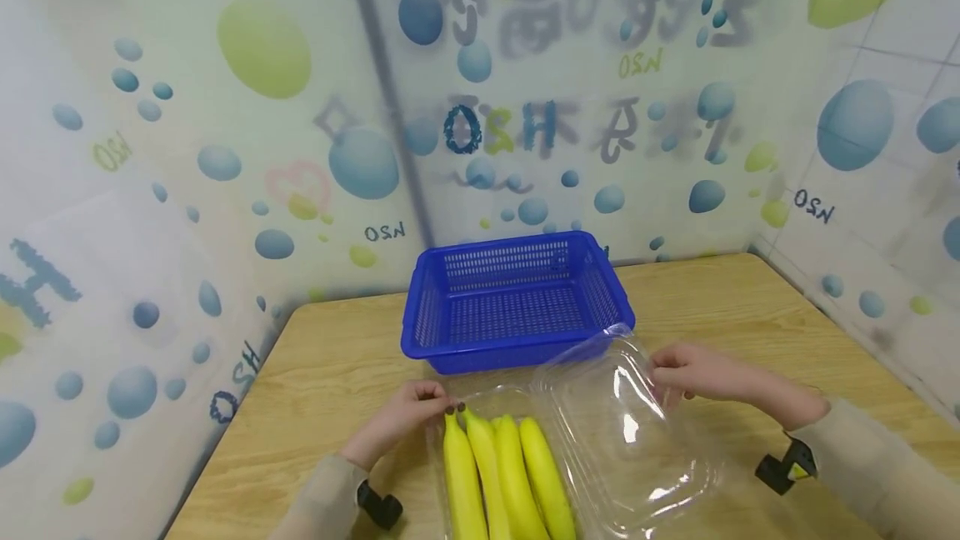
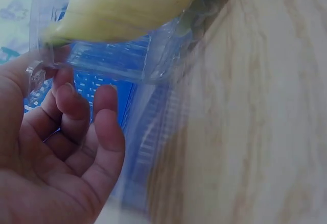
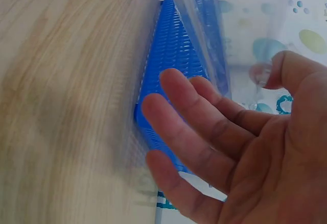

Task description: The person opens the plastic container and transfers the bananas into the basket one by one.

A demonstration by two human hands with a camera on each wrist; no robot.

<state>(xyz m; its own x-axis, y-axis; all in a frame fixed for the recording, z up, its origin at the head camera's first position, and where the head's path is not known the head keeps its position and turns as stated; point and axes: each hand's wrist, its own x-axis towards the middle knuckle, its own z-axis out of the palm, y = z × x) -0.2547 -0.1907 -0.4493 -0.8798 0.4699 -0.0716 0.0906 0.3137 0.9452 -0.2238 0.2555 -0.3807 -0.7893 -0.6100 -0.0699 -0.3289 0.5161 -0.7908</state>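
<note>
Several yellow bananas (image 1: pixel 516 473) lie side by side in the base of a clear plastic clamshell box (image 2: pixel 110 71), stems toward the back. My left hand (image 1: pixel 401 419) pinches the box's back left corner between thumb and index finger, close to the stems. The box's clear lid (image 1: pixel 600 432) stands tilted open on the right side. At the lid's far right edge, my right hand (image 1: pixel 705 371) holds the plastic between thumb and index finger. Its other fingers (image 3: pixel 186 132) are spread loosely, as the right wrist view shows.
A blue plastic basket (image 1: pixel 517 350) stands behind the box, near the back of the wooden table (image 1: pixel 322 357). The lid's upper corner overlaps the basket's front right in the head view. Patterned walls (image 1: pixel 300 140) enclose the table at the back and sides.
</note>
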